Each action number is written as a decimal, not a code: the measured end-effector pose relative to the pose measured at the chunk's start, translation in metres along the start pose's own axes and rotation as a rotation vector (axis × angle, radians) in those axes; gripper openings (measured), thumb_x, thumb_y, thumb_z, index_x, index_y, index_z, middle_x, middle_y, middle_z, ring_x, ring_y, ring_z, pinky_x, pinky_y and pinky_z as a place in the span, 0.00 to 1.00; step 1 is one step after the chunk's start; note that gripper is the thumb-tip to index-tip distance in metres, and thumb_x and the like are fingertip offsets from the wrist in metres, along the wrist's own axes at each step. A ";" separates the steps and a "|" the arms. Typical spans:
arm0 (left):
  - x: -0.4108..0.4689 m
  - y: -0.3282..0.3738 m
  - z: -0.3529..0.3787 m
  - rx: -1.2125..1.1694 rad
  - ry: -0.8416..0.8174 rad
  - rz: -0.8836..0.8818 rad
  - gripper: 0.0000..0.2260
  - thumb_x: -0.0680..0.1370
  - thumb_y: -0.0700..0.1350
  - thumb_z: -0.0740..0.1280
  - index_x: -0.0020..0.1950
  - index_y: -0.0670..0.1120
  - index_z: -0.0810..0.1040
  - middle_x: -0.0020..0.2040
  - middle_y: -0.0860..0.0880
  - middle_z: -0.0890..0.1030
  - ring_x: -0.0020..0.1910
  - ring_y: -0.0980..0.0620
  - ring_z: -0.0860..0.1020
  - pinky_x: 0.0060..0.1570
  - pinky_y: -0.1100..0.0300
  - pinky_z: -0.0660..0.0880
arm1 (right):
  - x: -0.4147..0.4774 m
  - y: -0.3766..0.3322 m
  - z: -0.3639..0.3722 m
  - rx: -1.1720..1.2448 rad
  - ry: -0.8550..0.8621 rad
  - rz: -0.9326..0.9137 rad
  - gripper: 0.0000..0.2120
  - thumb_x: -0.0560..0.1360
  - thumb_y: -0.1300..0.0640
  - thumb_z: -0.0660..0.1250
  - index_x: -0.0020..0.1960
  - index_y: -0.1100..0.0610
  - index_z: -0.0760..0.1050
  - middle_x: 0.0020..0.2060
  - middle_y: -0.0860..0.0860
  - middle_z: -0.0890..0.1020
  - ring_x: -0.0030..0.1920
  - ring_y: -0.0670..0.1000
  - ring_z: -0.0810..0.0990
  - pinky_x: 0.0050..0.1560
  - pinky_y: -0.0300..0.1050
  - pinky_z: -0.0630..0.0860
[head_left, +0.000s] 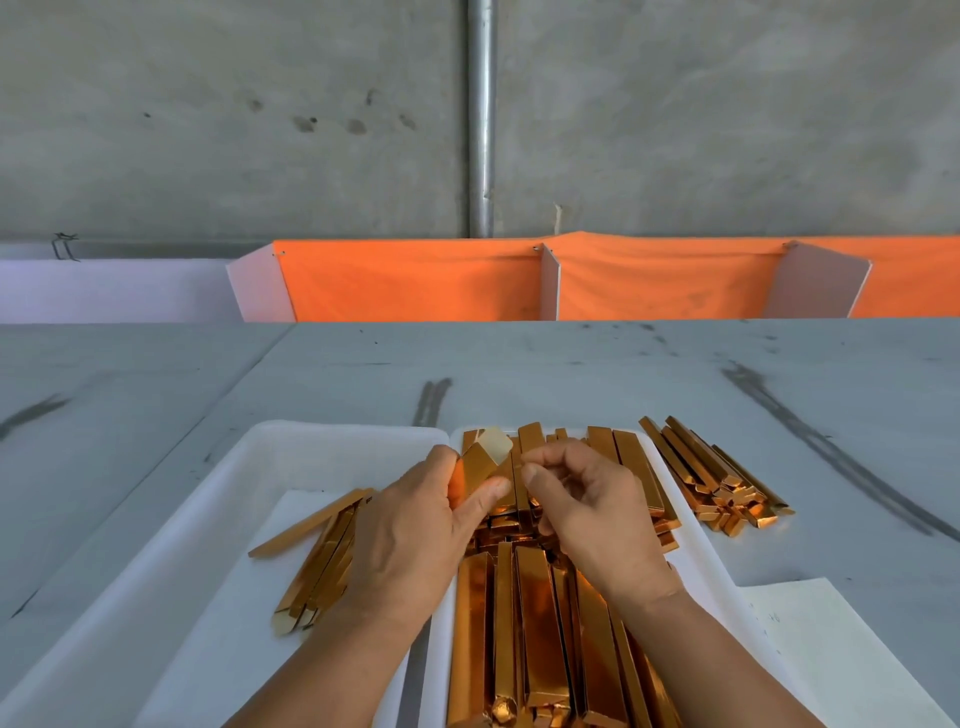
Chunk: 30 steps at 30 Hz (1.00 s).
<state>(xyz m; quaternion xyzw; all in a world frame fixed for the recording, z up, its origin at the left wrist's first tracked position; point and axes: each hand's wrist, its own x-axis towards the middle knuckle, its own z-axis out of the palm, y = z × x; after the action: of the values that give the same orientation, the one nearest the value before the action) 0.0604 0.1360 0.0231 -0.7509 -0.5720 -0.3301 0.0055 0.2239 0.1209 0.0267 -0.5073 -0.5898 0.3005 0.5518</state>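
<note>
Taking the two hands as the middle of the dial, a pale white board stands far off at ten o'clock, behind the back edge of the grey table, whose top is streaked with dark scuff marks. At eight o'clock a white tray lies on the table, and in it a few flat gold boxes lie fanned out side by side. The left hand grips an upright gold box just over the seam between the two trays, thumb across its front, fingers behind it, and its pale end flap stands open at the top. At twelve o'clock a bare concrete wall fills the room's back, with a metal pipe running straight down it. Below the wall an orange cloth hangs along the table's far side, broken by white dividers. The right hand has its fingers curled, thumb tip just beside the held box's right edge; I cannot tell whether it pinches the box. Under both hands, from twelve to six o'clock, a second white tray is heaped with folded gold boxes. At three o'clock a loose pile of gold boxes rests on the bare table, just beside that tray. At four o'clock a white sheet lies flat, touching the tray's rim.
</note>
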 end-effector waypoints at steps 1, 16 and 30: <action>0.000 0.000 0.001 0.040 -0.008 -0.003 0.24 0.70 0.74 0.46 0.42 0.54 0.60 0.30 0.55 0.67 0.27 0.60 0.67 0.26 0.69 0.56 | -0.001 -0.001 0.000 0.001 0.001 -0.022 0.09 0.77 0.59 0.69 0.46 0.45 0.81 0.36 0.42 0.83 0.32 0.41 0.78 0.34 0.33 0.75; -0.002 -0.004 0.010 0.142 -0.020 0.014 0.25 0.69 0.74 0.44 0.43 0.54 0.60 0.29 0.56 0.65 0.25 0.60 0.65 0.25 0.67 0.56 | -0.002 -0.004 0.001 -0.118 0.007 -0.175 0.15 0.76 0.61 0.71 0.45 0.38 0.79 0.44 0.41 0.82 0.38 0.39 0.79 0.37 0.30 0.74; -0.003 -0.002 0.010 0.172 -0.021 0.086 0.23 0.69 0.74 0.46 0.43 0.55 0.60 0.27 0.57 0.61 0.23 0.61 0.61 0.25 0.68 0.54 | 0.002 0.002 0.001 -0.243 -0.087 -0.219 0.19 0.79 0.62 0.67 0.43 0.36 0.75 0.46 0.41 0.77 0.44 0.41 0.77 0.42 0.32 0.75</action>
<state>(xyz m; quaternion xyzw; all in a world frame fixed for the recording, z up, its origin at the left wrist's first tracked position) 0.0632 0.1379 0.0126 -0.7749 -0.5655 -0.2713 0.0784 0.2233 0.1234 0.0256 -0.4894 -0.6969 0.1867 0.4899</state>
